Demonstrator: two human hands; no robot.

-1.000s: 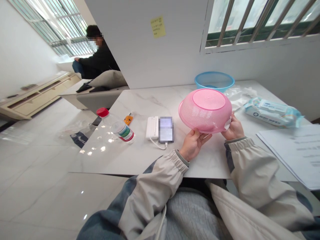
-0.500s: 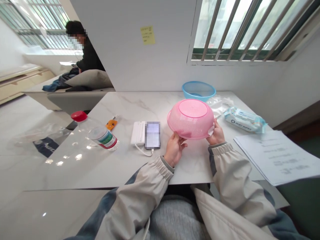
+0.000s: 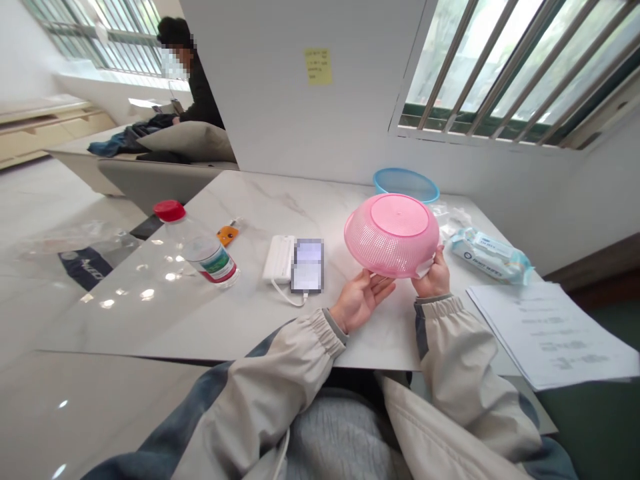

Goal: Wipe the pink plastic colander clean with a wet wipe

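Keeps right hand closed on upturned pink basket. Opens left hand wider beneath, perhaps still touching, apparently leaving support mainly to right hand.

White wall, barred window bright with daylight; grey sofa, glossy pale floor, low cream cabinet

"How does that pink basket look?"
"Plastic, with a soft sheen; mesh-rough round the sides, to my eye."
"And the table?"
"Smooth and glossy, mirroring bright spots at the frame's left."
"Your sleeves?"
"Mine are matt, creased cloth. Right of frame: matt paper sheets and a shiny film wipes pack. Upper right, the window bars look like smooth metal."
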